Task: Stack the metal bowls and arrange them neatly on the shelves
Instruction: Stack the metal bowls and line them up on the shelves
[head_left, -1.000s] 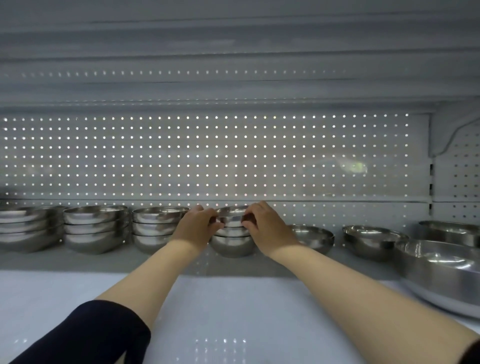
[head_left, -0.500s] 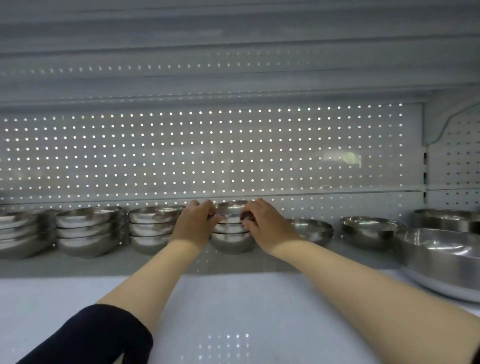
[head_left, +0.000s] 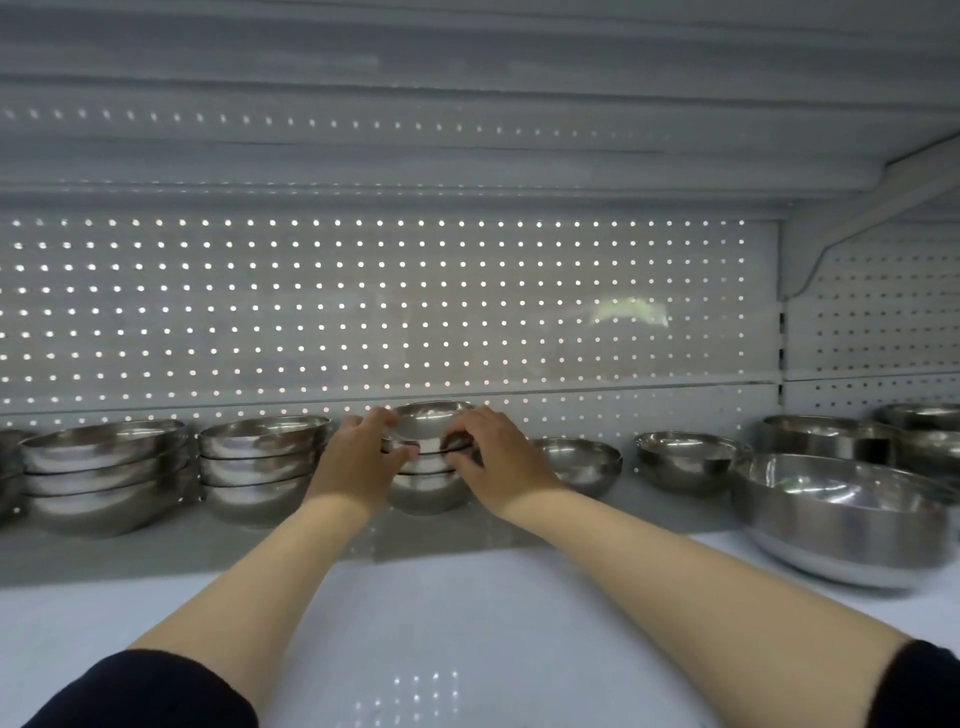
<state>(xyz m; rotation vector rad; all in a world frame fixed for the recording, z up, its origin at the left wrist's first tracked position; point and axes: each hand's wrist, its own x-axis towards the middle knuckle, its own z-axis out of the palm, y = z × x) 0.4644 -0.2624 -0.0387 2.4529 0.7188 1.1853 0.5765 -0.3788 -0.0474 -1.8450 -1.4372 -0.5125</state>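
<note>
Reaching straight ahead to the frame's centre, both hands flanked a small stack (head_left: 428, 467) of bowls on the shelf (head_left: 467, 613). The left hand (head_left: 358, 457) and right hand (head_left: 493, 457) each curled fingers around the stack's sides, equally near, with the top bowl (head_left: 431, 418) between their fingertips. More stacks (head_left: 260, 467) stood left of centre, single bowls (head_left: 576, 462) right. Compared with a second earlier, the grip looked unchanged; the view had drifted slightly.

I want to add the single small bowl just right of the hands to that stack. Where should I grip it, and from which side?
Grip the single small bowl by its rim, probably from above and in front. It sits upright with its mouth open and its sides round and smooth. There are gaps between it, the stack and the next bowl, so fingers can reach opposite rim edges.
</note>
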